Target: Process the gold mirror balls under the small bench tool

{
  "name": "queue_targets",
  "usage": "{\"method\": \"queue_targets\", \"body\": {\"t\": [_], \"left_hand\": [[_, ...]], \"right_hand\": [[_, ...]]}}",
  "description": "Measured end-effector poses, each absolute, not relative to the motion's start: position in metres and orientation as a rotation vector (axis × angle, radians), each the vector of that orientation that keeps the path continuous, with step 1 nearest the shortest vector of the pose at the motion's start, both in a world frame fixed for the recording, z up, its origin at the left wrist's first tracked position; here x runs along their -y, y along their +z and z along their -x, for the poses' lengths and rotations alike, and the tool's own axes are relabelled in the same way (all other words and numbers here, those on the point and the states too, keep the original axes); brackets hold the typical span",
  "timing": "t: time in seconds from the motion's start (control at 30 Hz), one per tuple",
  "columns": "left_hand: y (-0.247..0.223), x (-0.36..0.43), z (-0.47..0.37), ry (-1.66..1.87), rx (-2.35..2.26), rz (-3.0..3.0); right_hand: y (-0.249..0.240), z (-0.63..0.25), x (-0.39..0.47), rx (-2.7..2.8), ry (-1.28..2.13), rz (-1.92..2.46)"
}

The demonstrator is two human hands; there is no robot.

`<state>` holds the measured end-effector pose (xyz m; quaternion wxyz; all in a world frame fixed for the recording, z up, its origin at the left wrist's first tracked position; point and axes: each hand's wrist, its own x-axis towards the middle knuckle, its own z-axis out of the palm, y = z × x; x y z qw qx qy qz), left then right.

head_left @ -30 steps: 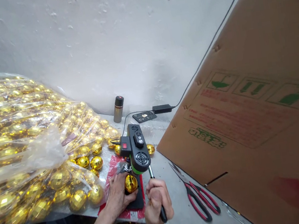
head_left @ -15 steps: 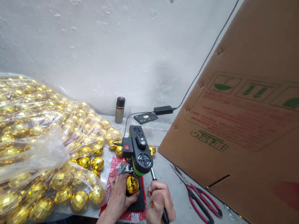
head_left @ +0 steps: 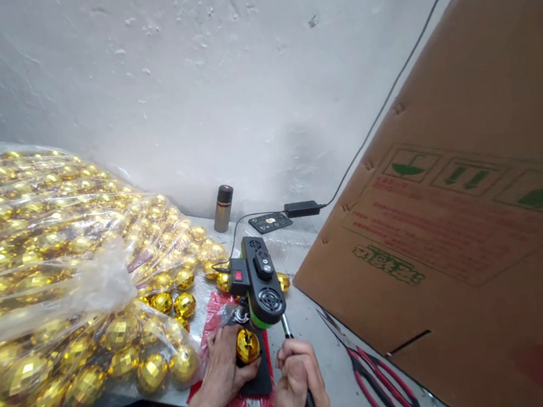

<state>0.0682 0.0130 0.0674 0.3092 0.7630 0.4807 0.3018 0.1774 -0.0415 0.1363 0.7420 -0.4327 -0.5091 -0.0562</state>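
Observation:
My left hand [head_left: 225, 360] is closed round a shiny gold mirrored ball [head_left: 248, 345], with the thumb below it and the fingers above. The ball sits over the dark base plate of a small black and green bench machine [head_left: 263, 285], right beside its head. A dark notch or hole shows on the ball's upper side. My right hand [head_left: 299, 381] is wrapped in a fist round the black-gripped lever [head_left: 287, 326] of that machine, whose metal rod runs up under the head. Red plastic [head_left: 213, 313] lies beneath the machine.
A large clear bag of gold balls [head_left: 60, 280] fills the left, with several loose balls [head_left: 184, 304] beside it. Red-handled scissors [head_left: 377, 377] lie right of my hand, against a big cardboard box [head_left: 455, 218]. Behind stand a bottle [head_left: 223, 208], a phone-like slab [head_left: 271, 222] and a power adapter [head_left: 302, 208].
The whole view has shifted, so things sit slightly lower and further right. Both hands keep the same hold on the ball and the lever.

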Motion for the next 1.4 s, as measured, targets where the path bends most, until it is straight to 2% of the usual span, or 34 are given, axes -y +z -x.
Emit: {"method": "queue_targets", "body": {"t": [0.47, 0.9, 1.0, 1.13, 1.23, 1.33, 1.4], "left_hand": [[0.063, -0.015, -0.068, 0.795, -1.266, -2.027], [0.058, -0.015, -0.069, 0.834, -1.253, -2.035], [0.059, -0.017, -0.069, 0.845, -1.283, -2.035], [0.052, -0.012, -0.064, 0.817, -1.272, -2.057], [0.049, -0.005, -0.049, 0.774, -1.197, -2.142], [0.067, -0.009, -0.026, 0.789, -1.196, -2.261], [0.092, -0.025, -0.013, 0.791, -1.378, -2.294]], "right_hand": [[0.131, -0.172, 0.037, 1.060, -0.127, 0.936], [0.095, -0.186, 0.038, 1.296, -0.256, 0.955], [0.118, -0.189, 0.044, 1.326, -0.238, 0.966], [0.186, -0.184, 0.051, 1.169, -0.003, 1.142], [0.227, -0.181, 0.051, 1.174, 0.041, 1.184], [0.234, -0.179, 0.049, 1.190, 0.003, 1.146], [0.226, -0.178, 0.049, 1.187, -0.018, 1.116]]}}
